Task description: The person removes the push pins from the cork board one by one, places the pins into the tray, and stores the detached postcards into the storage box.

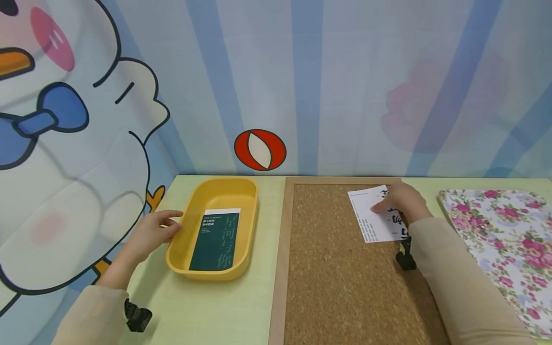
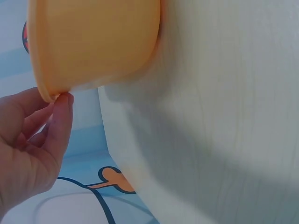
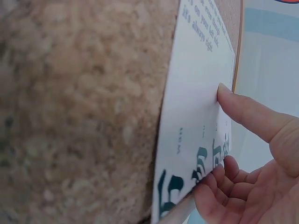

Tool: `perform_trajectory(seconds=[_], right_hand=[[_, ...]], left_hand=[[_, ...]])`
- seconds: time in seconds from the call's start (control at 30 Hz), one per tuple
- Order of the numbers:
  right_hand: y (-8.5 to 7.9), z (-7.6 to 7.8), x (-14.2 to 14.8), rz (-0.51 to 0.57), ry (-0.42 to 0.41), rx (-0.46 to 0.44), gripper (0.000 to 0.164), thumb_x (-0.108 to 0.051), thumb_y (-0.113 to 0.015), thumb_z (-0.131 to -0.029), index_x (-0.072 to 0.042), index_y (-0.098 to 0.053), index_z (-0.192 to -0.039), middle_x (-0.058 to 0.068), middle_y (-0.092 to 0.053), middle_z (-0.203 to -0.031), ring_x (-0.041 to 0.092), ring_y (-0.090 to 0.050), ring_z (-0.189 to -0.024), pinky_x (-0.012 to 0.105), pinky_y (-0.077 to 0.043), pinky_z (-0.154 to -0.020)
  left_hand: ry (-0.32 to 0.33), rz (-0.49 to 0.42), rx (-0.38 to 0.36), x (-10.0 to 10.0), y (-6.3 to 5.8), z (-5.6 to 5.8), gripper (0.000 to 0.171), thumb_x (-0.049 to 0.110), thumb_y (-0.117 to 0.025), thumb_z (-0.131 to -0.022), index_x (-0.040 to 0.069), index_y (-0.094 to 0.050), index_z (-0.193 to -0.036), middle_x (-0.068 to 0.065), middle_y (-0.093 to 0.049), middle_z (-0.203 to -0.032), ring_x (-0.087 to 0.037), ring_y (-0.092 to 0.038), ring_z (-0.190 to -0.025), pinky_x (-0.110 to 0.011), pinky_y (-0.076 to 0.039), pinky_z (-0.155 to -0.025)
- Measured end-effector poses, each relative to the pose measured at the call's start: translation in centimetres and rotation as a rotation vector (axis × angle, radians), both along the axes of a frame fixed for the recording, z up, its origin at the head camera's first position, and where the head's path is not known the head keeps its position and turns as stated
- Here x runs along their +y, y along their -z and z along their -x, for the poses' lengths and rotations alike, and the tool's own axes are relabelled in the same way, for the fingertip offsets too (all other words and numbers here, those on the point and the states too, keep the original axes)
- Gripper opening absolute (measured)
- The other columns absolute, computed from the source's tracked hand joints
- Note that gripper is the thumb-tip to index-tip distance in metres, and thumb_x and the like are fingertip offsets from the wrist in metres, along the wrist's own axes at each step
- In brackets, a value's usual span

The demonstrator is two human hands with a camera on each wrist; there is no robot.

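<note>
At the yellow plastic tray (image 1: 247, 258) on the left, my left hand (image 1: 152, 233) pinches the rim between thumb and fingers, as the left wrist view shows up close. Inside the tray lies a dark green card (image 1: 214, 242) with a white strip along its top and pale lettering. Over the framed cork board (image 1: 336, 287), my right hand (image 1: 403, 203) holds a white postcard (image 1: 366, 211) by its right edge. Its thumb (image 3: 243, 107) lies on the printed face while the other fingers curl at the edge and underneath. Small text and bold dark characters show on the postcard (image 3: 198, 88).
A white floral-patterned board (image 1: 509, 239) with rounded corners lies right of the cork board. All of it rests on a pale yellow-green table (image 1: 263, 306). A cartoon-printed backdrop (image 1: 267, 72) rises behind the table and along its left side.
</note>
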State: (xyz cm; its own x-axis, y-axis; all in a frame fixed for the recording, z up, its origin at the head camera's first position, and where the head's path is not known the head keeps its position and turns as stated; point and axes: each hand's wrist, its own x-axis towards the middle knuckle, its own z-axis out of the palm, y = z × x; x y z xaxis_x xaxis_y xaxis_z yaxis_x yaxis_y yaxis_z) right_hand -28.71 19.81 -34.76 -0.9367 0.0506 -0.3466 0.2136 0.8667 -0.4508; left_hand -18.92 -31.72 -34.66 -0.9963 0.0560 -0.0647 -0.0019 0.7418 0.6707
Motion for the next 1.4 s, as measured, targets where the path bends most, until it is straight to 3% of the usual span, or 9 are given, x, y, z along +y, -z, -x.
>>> perform_trajectory(seconds=[0.17, 0.23, 0.33, 0.47, 0.57, 0.73, 1.07, 1.4], right_hand=[[0.2, 0.3, 0.3, 0.037, -0.007, -0.032, 0.056, -0.019, -0.076, -0.077, 0.015, -0.045, -0.109, 0.023, -0.054, -0.092, 0.030, -0.053, -0.079, 0.038, -0.047, -0.064], [0.3, 0.4, 0.5, 0.071, -0.012, -0.050, 0.055, -0.014, -0.074, -0.079, 0.017, -0.045, -0.114, 0.024, -0.051, -0.098, 0.030, -0.049, -0.081, 0.036, -0.046, -0.063], [0.3, 0.7, 0.8, 0.119, -0.005, -0.081, 0.034, -0.005, -0.070, -0.080, 0.013, -0.049, -0.098, 0.018, -0.047, -0.085, 0.025, -0.044, -0.070, 0.031, -0.042, -0.057], [0.5, 1.0, 1.5, 0.168, 0.012, -0.106, 0.030, 0.000, -0.068, -0.080, 0.011, -0.047, -0.097, 0.015, -0.045, -0.086, 0.022, -0.044, -0.069, 0.029, -0.042, -0.058], [0.8, 1.1, 2.2, 0.225, 0.014, -0.110, 0.047, 0.000, -0.068, -0.080, 0.011, -0.040, -0.116, 0.019, -0.043, -0.101, 0.025, -0.046, -0.079, 0.030, -0.046, -0.063], [0.9, 1.0, 3.0, 0.312, -0.009, -0.124, 0.041, -0.001, -0.066, -0.083, 0.006, -0.036, -0.110, 0.016, -0.037, -0.098, 0.021, -0.043, -0.074, 0.030, -0.044, -0.062], [0.4, 0.4, 4.0, 0.459, 0.068, -0.182, 0.061, 0.002, -0.063, -0.084, 0.003, -0.029, -0.135, 0.024, -0.035, -0.113, 0.022, -0.049, -0.079, 0.032, -0.048, -0.071], [1.3, 0.8, 5.6, 0.699, 0.132, -0.256, 0.061, 0.002, -0.063, -0.085, -0.005, -0.030, -0.135, 0.018, -0.036, -0.113, 0.015, -0.053, -0.072, 0.029, -0.050, -0.068]], left_hand=[[-0.012, -0.081, -0.030, -0.2, 0.2, 0.1, 0.044, 0.011, -0.056, -0.094, -0.009, -0.046, -0.131, -0.018, -0.058, -0.097, -0.021, -0.062, -0.081, -0.032, -0.055, -0.071], [-0.022, -0.114, -0.058, -0.4, 0.2, 0.2, 0.046, 0.012, -0.057, -0.094, -0.008, -0.045, -0.132, -0.017, -0.059, -0.098, -0.020, -0.062, -0.082, -0.032, -0.054, -0.073], [-0.034, -0.148, -0.092, -0.5, 0.2, 0.3, 0.048, 0.015, -0.057, -0.093, -0.007, -0.043, -0.134, -0.016, -0.059, -0.099, -0.018, -0.062, -0.084, -0.032, -0.054, -0.075], [-0.046, -0.167, -0.107, -0.6, 0.2, 0.3, 0.049, 0.015, -0.058, -0.093, -0.007, -0.043, -0.134, -0.016, -0.059, -0.099, -0.017, -0.062, -0.084, -0.032, -0.054, -0.075], [-0.054, -0.170, -0.113, -0.5, 0.2, 0.3, 0.048, 0.014, -0.058, -0.093, -0.007, -0.043, -0.134, -0.015, -0.059, -0.099, -0.017, -0.062, -0.083, -0.031, -0.054, -0.075], [-0.062, -0.164, -0.120, -0.4, 0.2, 0.3, 0.048, 0.015, -0.057, -0.093, -0.006, -0.043, -0.135, -0.015, -0.058, -0.100, -0.017, -0.062, -0.084, -0.032, -0.054, -0.076], [-0.069, -0.154, -0.109, -0.3, 0.2, 0.3, 0.047, 0.013, -0.058, -0.093, -0.006, -0.044, -0.134, -0.014, -0.058, -0.098, -0.017, -0.061, -0.082, -0.030, -0.054, -0.074], [-0.069, -0.136, -0.110, -0.2, 0.0, 0.3, 0.047, 0.013, -0.058, -0.093, -0.006, -0.044, -0.134, -0.016, -0.058, -0.101, -0.018, -0.061, -0.083, -0.031, -0.054, -0.075]])
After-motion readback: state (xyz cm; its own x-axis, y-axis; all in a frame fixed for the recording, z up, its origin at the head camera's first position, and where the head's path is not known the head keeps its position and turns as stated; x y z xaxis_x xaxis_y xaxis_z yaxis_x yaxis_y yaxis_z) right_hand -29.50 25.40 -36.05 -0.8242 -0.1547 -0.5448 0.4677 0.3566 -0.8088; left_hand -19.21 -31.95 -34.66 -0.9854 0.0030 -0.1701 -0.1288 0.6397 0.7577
